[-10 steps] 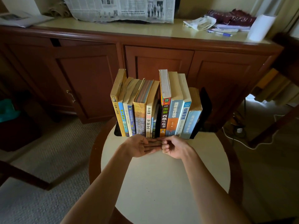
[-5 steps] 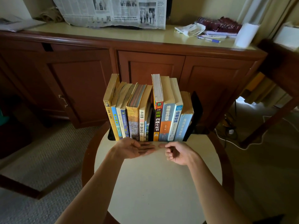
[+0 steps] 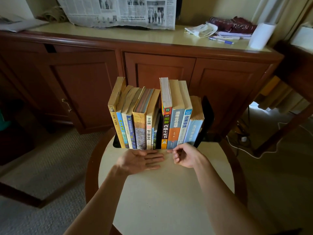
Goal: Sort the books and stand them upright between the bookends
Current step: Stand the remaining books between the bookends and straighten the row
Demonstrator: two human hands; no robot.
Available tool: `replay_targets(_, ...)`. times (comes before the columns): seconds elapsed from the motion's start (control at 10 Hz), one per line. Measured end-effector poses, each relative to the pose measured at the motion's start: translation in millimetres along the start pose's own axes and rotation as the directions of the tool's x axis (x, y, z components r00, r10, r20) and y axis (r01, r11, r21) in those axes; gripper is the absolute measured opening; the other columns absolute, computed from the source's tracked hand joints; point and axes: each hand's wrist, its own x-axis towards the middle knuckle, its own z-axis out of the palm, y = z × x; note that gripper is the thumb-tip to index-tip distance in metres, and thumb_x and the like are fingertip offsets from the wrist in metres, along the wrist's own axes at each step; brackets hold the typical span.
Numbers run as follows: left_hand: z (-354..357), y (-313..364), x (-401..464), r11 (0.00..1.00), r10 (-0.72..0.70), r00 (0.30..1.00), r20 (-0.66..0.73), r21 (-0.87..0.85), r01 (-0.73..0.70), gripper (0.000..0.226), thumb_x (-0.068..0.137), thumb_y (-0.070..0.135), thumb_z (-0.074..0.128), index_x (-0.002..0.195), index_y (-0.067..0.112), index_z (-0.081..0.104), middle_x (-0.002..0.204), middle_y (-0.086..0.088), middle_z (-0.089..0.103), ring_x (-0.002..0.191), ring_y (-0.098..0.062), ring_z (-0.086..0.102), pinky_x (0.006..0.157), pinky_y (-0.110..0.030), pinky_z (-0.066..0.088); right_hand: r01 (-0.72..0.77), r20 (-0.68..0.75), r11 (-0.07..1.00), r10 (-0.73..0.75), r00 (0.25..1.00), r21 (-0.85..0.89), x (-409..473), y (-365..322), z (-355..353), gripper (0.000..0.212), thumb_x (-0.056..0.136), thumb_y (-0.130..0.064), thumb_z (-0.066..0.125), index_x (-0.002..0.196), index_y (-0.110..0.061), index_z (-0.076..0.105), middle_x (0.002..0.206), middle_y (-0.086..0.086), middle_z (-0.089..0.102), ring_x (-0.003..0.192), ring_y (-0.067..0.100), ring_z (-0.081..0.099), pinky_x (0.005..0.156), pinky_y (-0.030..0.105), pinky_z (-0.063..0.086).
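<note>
A row of several books [image 3: 155, 119] stands upright on the round table [image 3: 166, 197], between a black left bookend [image 3: 116, 143] and a black right bookend [image 3: 205, 116]. The left books lean slightly, and two thin ones sit low in a dark gap mid-row. My left hand [image 3: 140, 161] lies palm up with straight fingers just in front of the books, holding nothing. My right hand [image 3: 184, 157] hovers beside it with fingers loosely curled, its forefinger pointing toward the foot of the orange-spined book [image 3: 166, 128]. It holds nothing.
A wooden sideboard [image 3: 152, 48] stands behind the table, with a newspaper [image 3: 118, 11], a cloth, a pen and a paper roll [image 3: 260, 35] on top. Carpet lies to the left. White cables [image 3: 240, 145] run over the floor at the right.
My hands have parted. The left hand slid left and its palm opened upward; the right hand drew slightly right. The camera tilted and moved closer. The books stay in place.
</note>
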Motion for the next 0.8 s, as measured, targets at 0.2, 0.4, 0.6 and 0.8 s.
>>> replay_targets(0.2,4.1,3.3,-1.6,1.000,-0.003,0.999,-0.037,0.000,0.003,0.048,0.100,0.008,0.029,0.144,-0.009,0.037,0.144,-0.031,0.046,0.136,-0.045,0.044,0.119,-0.056,0.024,0.025,-0.010,0.999,-0.025,1.000,-0.039,-5.8,4.1,-3.9,0.028,0.088,0.000,0.047,0.107,0.013,0.065,0.060,0.006,0.048,0.048,0.016,0.044,0.042,0.026,0.035)
replay_targets(0.4,9.7,14.0,0.0,0.999,-0.044,0.995,-0.085,0.001,0.045,0.048,0.099,0.009,0.034,0.140,-0.014,0.039,0.141,-0.033,0.048,0.133,-0.047,0.046,0.117,-0.057,0.027,0.052,-0.034,0.998,-0.053,0.998,-0.021,-10.4,4.8,-5.8,0.024,0.088,0.001,0.045,0.101,0.011,0.062,0.059,0.006,0.044,0.047,0.016,0.040,0.041,0.025,0.032)
replay_targets(0.6,16.7,15.0,-5.9,0.998,-0.060,0.986,-0.157,-0.037,0.055,0.050,0.094,0.006,0.033,0.138,-0.016,0.040,0.140,-0.034,0.049,0.133,-0.047,0.045,0.116,-0.059,0.026,0.069,-0.077,0.997,-0.072,0.994,-0.035,-15.7,5.2,0.4,0.026,0.087,0.001,0.044,0.103,0.012,0.062,0.056,0.007,0.046,0.044,0.017,0.042,0.041,0.026,0.033)
replay_targets(0.8,16.8,0.2,-11.7,0.999,-0.002,0.991,-0.132,-0.046,-0.004,0.056,0.087,0.001,0.027,0.140,-0.013,0.040,0.136,-0.035,0.052,0.131,-0.048,0.047,0.113,-0.065,0.026,0.141,-0.081,0.990,-0.140,0.987,-0.004,-43.4,38.4,0.7,0.028,0.093,0.002,0.041,0.109,0.011,0.062,0.049,0.009,0.051,0.038,0.019,0.047,0.040,0.024,0.035)
